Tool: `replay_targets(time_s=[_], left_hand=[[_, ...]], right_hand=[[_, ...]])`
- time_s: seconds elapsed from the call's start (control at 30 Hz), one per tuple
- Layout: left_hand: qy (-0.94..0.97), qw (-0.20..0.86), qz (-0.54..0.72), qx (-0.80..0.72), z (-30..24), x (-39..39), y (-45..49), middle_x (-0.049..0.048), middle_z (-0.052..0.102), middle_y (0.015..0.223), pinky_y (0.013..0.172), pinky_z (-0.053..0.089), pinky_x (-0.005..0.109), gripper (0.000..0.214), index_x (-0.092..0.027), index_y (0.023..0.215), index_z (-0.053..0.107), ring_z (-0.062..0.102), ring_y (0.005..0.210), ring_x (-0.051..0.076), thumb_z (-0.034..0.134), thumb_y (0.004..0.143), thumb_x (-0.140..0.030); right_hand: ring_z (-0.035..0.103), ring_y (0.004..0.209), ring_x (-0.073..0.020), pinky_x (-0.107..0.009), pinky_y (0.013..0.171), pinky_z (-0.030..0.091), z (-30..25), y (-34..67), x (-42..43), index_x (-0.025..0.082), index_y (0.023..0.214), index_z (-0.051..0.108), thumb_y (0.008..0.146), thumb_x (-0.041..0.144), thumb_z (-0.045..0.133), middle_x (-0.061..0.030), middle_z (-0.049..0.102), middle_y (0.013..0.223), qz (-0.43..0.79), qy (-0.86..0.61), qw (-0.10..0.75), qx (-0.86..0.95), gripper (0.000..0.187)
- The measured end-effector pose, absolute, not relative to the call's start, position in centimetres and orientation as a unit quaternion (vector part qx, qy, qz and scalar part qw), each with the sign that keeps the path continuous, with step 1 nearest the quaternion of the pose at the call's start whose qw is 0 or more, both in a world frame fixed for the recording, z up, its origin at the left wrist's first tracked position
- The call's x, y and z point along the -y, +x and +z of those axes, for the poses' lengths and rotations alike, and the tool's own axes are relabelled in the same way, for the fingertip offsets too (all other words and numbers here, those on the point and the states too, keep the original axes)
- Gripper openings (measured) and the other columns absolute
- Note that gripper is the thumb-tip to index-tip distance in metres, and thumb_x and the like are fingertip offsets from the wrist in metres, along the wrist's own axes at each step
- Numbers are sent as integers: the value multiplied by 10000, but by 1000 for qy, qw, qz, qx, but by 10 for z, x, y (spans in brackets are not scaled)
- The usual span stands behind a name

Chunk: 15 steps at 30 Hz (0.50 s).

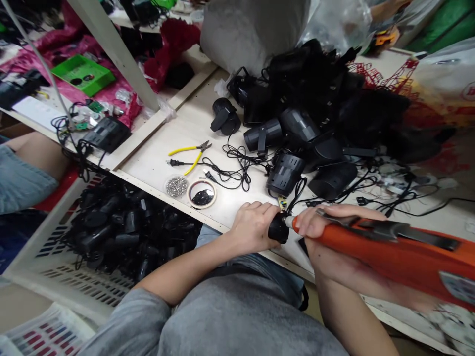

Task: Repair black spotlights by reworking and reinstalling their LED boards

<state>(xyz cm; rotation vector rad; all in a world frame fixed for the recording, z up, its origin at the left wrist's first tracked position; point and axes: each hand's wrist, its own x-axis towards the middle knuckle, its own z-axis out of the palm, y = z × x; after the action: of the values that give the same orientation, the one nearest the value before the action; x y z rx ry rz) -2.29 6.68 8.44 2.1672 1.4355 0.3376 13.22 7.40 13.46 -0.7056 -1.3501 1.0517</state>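
Note:
My left hand (254,226) is closed around a small black plastic part (279,227) at the near edge of the wooden bench (159,153). My right hand (326,232) grips an orange electric screwdriver (393,249) whose tip meets that black part. A pile of black lamp housings (308,113) with trailing black cords lies just beyond my hands.
Yellow-handled cutters (190,152), a small dish of screws (176,186) and a tape ring holding black bits (202,194) lie left of my hands. A white crate of black parts (111,232) stands below the bench. Another person's bare leg and denim shorts (25,170) show at the far left, with a green tray (83,74) behind.

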Motion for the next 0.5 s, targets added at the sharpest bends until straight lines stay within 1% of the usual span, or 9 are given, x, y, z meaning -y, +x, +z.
replay_targets(time_s=[0.07, 0.1, 0.13, 0.17, 0.23, 0.3, 0.33, 0.43, 0.5], left_hand=[[801, 256, 120, -527, 86, -68, -23, 70, 707, 1156, 867, 476, 396, 655, -177, 1226, 595, 650, 1051, 282, 852, 695, -462], [802, 257, 116, -526, 86, -68, -23, 70, 705, 1152, 866, 472, 396, 639, -177, 1214, 597, 649, 1052, 281, 845, 702, -468], [803, 260, 111, -525, 86, -69, -23, 68, 705, 1145, 864, 468, 397, 627, -177, 1203, 598, 648, 1049, 280, 840, 707, -474], [804, 264, 105, -522, 86, -69, -23, 65, 705, 1142, 861, 465, 401, 616, -178, 1195, 599, 648, 1048, 279, 836, 712, -479], [805, 269, 103, -519, 84, -70, -22, 62, 705, 1151, 858, 459, 410, 594, -182, 1193, 596, 646, 1053, 278, 825, 730, -476], [802, 268, 112, -523, 81, -70, -21, 61, 707, 1160, 862, 453, 419, 584, -186, 1210, 590, 649, 1056, 279, 816, 747, -461], [798, 267, 117, -527, 80, -70, -21, 62, 711, 1150, 863, 451, 421, 594, -186, 1219, 588, 652, 1051, 281, 819, 743, -458], [794, 264, 127, -532, 79, -70, -20, 61, 722, 1103, 854, 452, 415, 639, -190, 1231, 595, 663, 1023, 288, 843, 710, -465], [798, 258, 130, -529, 79, -70, -20, 62, 720, 1116, 849, 454, 410, 622, -199, 1208, 616, 665, 1022, 290, 853, 698, -466]], right_hand=[[581, 580, -212, -398, 581, 509, 128, 123, -79, 244, 1083, 714, 916, 576, 560, -21, 612, 672, 453, -276, 635, 562, 402], [575, 567, -210, -392, 563, 495, 125, 120, -80, 233, 1073, 720, 908, 588, 565, -21, 611, 665, 455, -272, 641, 555, 420], [575, 562, -209, -388, 556, 489, 122, 118, -80, 233, 1066, 721, 902, 572, 589, -18, 612, 661, 457, -276, 638, 555, 399], [579, 567, -210, -389, 564, 491, 120, 117, -79, 241, 1065, 717, 901, 524, 621, -13, 619, 661, 457, -284, 630, 560, 341], [595, 597, -210, -389, 602, 504, 118, 115, -75, 262, 1067, 709, 896, 363, 676, 2, 629, 660, 434, -303, 620, 579, 201], [613, 635, -209, -391, 641, 517, 118, 114, -71, 273, 1070, 708, 885, 233, 684, 9, 645, 669, 414, -308, 610, 602, 191], [615, 642, -209, -395, 648, 517, 119, 114, -70, 272, 1069, 711, 894, 217, 668, 7, 650, 674, 411, -304, 611, 604, 189], [609, 636, -211, -402, 649, 510, 123, 113, -70, 284, 1069, 718, 934, 278, 631, 1, 650, 680, 432, -304, 616, 585, 160], [600, 624, -209, -393, 643, 510, 124, 114, -73, 310, 1060, 717, 936, 332, 646, 7, 633, 661, 429, -311, 623, 575, 144]])
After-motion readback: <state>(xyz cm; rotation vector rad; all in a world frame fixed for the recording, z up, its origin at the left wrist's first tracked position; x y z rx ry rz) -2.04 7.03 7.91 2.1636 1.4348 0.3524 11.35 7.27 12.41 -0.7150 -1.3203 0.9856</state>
